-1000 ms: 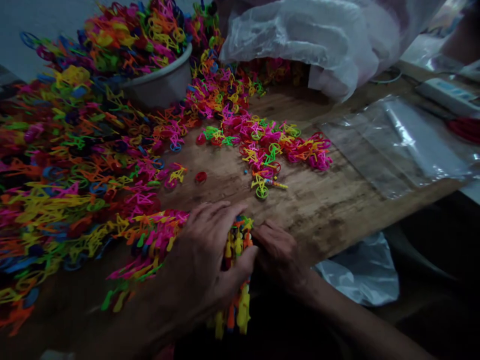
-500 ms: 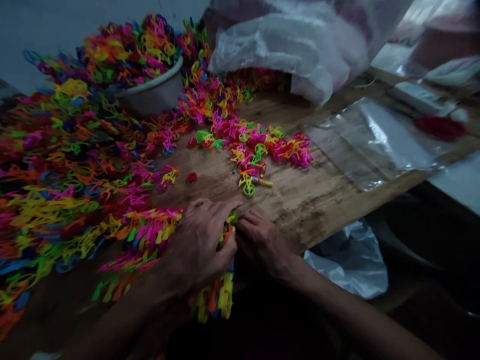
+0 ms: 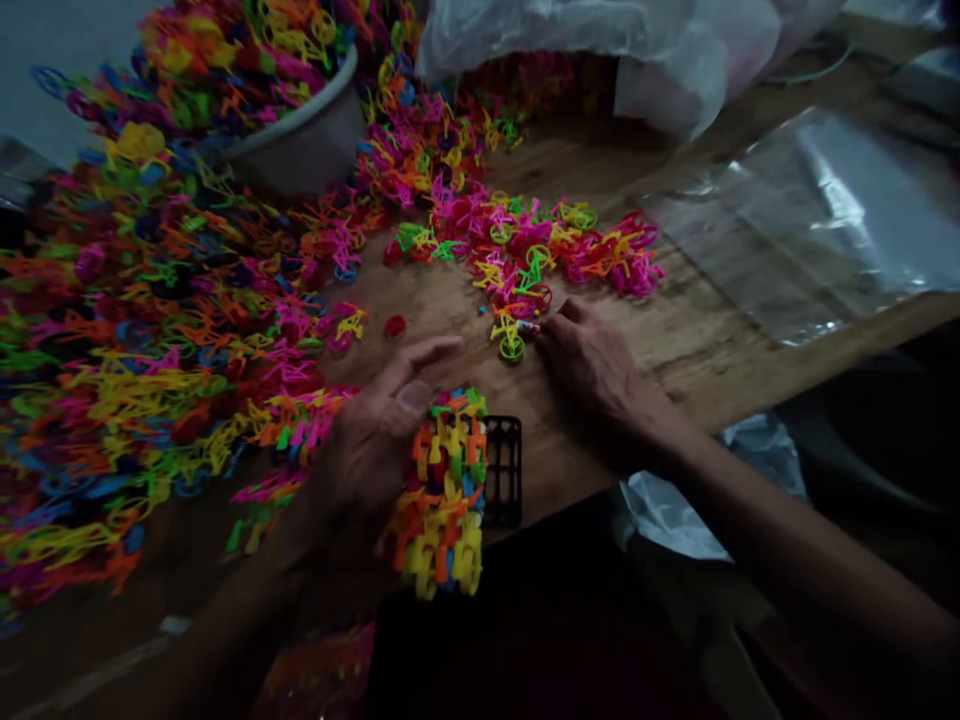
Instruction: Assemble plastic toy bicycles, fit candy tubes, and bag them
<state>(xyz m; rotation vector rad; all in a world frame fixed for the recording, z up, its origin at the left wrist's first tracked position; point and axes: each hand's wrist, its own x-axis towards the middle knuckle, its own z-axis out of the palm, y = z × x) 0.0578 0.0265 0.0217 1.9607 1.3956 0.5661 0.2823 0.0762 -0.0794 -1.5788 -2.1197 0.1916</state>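
My left hand (image 3: 375,450) is at the left side of a tight row of colourful toy bicycles (image 3: 442,490). Its thumb and forefinger are apart, and the other fingers are partly hidden. The bicycles stand packed on a black plastic grid rack (image 3: 504,470), whose right end is bare. Farther up the table, my right hand (image 3: 589,360) has its fingertips closed on the end of a thin printed tube (image 3: 528,327). Beside that tube lies a yellow toy bicycle with a green wheel (image 3: 510,338).
A heap of plastic toy bicycles (image 3: 150,330) covers the left of the wooden table (image 3: 600,450). Behind it stands a full grey tub (image 3: 307,140). A smaller pile (image 3: 525,240) lies mid-table. Clear plastic bags (image 3: 810,230) lie at right; a white bag (image 3: 570,30) hangs at the back.
My right hand has left the rack and moved up and right to the printed tube. My left hand has opened away from the packed bicycles, uncovering them and the black rack.
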